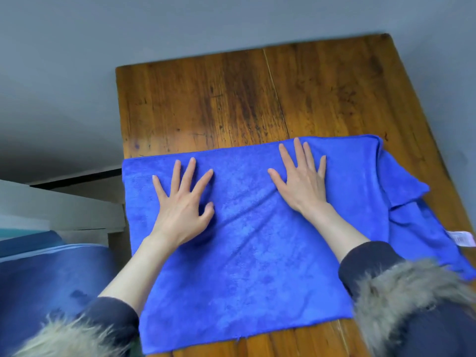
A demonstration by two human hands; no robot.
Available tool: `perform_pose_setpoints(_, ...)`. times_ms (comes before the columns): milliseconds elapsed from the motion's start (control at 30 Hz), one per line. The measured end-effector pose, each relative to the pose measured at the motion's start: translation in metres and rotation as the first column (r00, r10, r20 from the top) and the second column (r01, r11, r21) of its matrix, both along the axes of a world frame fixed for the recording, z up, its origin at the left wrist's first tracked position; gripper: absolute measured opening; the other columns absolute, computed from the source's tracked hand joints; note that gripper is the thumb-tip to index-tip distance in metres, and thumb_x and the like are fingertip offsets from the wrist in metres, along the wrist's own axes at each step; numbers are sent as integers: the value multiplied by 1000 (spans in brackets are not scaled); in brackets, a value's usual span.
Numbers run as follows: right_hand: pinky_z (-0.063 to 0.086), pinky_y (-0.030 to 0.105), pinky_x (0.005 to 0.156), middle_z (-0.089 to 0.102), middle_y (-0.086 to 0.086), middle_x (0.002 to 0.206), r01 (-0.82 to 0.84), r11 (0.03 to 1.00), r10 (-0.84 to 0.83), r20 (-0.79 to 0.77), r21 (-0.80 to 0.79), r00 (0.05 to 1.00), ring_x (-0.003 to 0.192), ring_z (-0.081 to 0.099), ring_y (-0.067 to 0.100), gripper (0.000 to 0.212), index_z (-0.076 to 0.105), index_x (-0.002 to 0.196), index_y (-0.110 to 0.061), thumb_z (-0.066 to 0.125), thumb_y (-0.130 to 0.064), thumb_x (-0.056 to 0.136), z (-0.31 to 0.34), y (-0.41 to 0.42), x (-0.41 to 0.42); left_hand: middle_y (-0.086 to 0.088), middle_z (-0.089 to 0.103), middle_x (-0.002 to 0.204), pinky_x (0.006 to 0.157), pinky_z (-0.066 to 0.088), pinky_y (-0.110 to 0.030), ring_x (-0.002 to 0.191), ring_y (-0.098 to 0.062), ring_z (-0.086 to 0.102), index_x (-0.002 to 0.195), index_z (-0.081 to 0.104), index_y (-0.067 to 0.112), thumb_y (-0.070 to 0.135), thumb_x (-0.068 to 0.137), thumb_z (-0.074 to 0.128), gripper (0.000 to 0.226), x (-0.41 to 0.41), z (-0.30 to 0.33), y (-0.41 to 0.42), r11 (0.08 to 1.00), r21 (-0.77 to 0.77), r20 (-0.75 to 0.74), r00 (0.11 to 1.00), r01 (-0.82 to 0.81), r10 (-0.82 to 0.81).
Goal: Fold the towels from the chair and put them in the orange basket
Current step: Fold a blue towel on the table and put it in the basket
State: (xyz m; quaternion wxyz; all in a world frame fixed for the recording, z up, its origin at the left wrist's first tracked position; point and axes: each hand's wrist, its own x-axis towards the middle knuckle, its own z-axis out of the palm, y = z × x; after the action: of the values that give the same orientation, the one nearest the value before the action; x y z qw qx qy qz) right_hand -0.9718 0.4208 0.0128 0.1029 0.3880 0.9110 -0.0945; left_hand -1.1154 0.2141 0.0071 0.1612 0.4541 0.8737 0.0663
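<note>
A blue towel (247, 266) lies folded over on the wooden table (231, 99), its top layer a wide rectangle. My left hand (183, 204) presses flat on the towel's left part with fingers spread. My right hand (301, 181) presses flat near the towel's far edge, fingers straight and spread. To the right, a lower layer of the towel (412, 210) sticks out rumpled, with a white label (462, 238) at its edge. Neither the chair nor the orange basket is in view.
A grey floor (77, 73) surrounds the table. Left of the table stand a white shelf or frame (64, 210) and blue fabric (51, 279) lower down. Fur-trimmed dark sleeves (401, 292) fill the lower corners. The table's far half is bare wood.
</note>
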Motion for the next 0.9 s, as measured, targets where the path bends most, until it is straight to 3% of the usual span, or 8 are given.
perform_pose_setpoints(67, -3, 53, 113, 0, 3, 158, -12, 999, 10, -66, -32, 998, 145, -4, 20, 60, 16, 148, -24, 31, -50, 96, 1, 2, 1, -2, 0, 158, 105, -10, -65, 143, -26, -12, 145, 25, 29, 38, 81, 29, 65, 14, 6, 13, 998, 55, 27, 999, -32, 31)
perform_pose_setpoints(200, 6, 54, 114, 23, 11, 153, -17, 999, 2, -309, -45, 951, 143, 16, 24, 53, 36, 142, -14, 39, -35, 93, 5, -5, 33, -9, 16, 156, 102, 5, -71, 143, -34, 6, 141, 32, 26, 40, 87, 29, 56, 67, 4, 32, 991, 60, -49, 992, 119, -116)
perform_pose_setpoints(400, 33, 52, 105, 51, 13, 134, 169, 985, -131, -443, 45, 887, 127, 39, 24, 43, 54, 125, -8, 42, -26, 89, 4, -12, 138, -9, 23, 154, 104, 10, -68, 142, -34, 13, 140, 35, 26, 37, 90, 35, 51, 141, -3, 64, 956, 65, -90, 956, 287, -280)
perform_pose_setpoints(533, 41, 47, 92, 55, 13, 127, 350, 935, -277, -487, 64, 829, 113, 51, 32, 40, 54, 124, -7, 44, -25, 90, 7, 6, 198, -9, 27, 152, 104, 15, -68, 140, -35, 20, 139, 39, 25, 36, 91, 35, 49, 178, 0, 104, 926, 65, -78, 927, 372, -367)
perform_pose_setpoints(633, 40, 47, 92, 54, 14, 129, 435, 898, -362, -456, 62, 813, 114, 49, 32, 42, 49, 126, -7, 41, -27, 90, 7, 24, 223, -9, 28, 152, 105, 12, -66, 140, -37, 22, 139, 40, 24, 36, 92, 33, 48, 199, 2, 136, 905, 56, -99, 904, 422, -415)
perform_pose_setpoints(767, 40, 56, 98, 51, 17, 134, 410, 912, -394, -301, -12, 868, 125, 47, 36, 53, 51, 129, -6, 30, -38, 93, 1, 58, 236, -7, 29, 152, 109, 13, -63, 140, -34, 24, 140, 39, 25, 38, 93, 33, 50, 214, -8, 161, 904, 18, -112, 899, 428, -423)
perform_pose_setpoints(900, 40, 52, 96, 49, 16, 137, 421, 905, -401, -205, 67, 893, 128, 45, 34, 57, 52, 129, -7, 25, -43, 94, -4, 89, 244, -4, 29, 152, 112, 12, -59, 141, -30, 23, 142, 36, 27, 39, 93, 33, 50, 218, -15, 163, 918, -5, -159, 906, 398, -393)
